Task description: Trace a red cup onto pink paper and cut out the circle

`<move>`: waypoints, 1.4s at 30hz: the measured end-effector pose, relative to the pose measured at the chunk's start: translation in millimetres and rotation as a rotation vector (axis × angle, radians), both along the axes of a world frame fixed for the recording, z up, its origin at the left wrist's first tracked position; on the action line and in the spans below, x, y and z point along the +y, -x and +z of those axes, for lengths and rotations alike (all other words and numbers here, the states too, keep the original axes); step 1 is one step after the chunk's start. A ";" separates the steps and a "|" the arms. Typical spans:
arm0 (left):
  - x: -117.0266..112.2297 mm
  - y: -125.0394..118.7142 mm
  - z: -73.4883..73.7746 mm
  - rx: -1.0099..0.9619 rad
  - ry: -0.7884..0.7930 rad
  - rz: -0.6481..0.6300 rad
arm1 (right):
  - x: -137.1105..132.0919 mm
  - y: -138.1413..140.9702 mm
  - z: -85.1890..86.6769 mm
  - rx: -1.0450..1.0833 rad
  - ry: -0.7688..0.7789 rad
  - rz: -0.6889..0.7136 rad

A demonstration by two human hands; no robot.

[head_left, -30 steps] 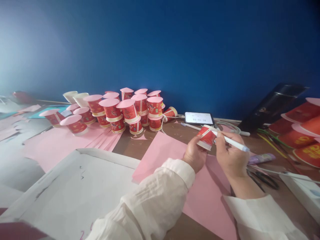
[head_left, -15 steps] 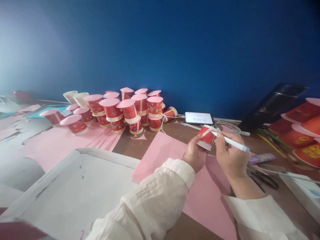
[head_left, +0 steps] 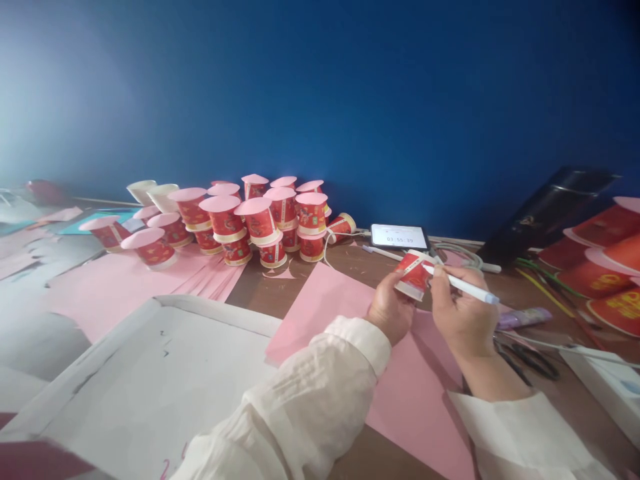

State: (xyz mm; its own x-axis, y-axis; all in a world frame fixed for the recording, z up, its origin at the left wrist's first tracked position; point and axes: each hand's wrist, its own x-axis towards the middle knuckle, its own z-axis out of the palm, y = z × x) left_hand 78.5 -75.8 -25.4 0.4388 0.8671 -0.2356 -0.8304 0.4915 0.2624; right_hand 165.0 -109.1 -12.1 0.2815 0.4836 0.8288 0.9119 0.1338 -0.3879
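1. The left hand's (head_left: 393,310) fingers (head_left: 386,285) curl around a red paper cup (head_left: 413,277), gripping it tilted in the air just above a pink sheet (head_left: 330,300).
2. The right hand's (head_left: 463,313) fingers (head_left: 443,273) pinch a white pen (head_left: 470,288), its tip at the cup's upper wall. Blur hides whether it actually touches.
3. Over the last second, hardly anything has moved. Hands, cup and pen sit as they did, and only the timer on the phone (head_left: 399,235) has ticked on. I judge this to be slow, fine pen work kept at one spot on the cup.
4. The cup is red with a printed pattern, a slanting white band and a pale rim at its lower end.
5. Farther out, a pile of similar cups (head_left: 260,223) capped with pink discs stands by the blue wall. Scissors (head_left: 530,357) lie right of the wrist.
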 end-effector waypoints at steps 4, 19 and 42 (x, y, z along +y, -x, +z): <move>-0.1 0.2 0.3 -0.007 0.014 -0.002 | -0.4 0.8 0.3 -0.010 -0.011 0.004; 1.7 -0.2 -1.9 0.001 -0.002 -0.018 | -2.3 2.3 0.7 -0.016 -0.017 -0.001; 1.3 0.2 -3.7 0.016 -0.103 -0.028 | -2.4 3.5 -0.3 -0.031 0.022 -0.038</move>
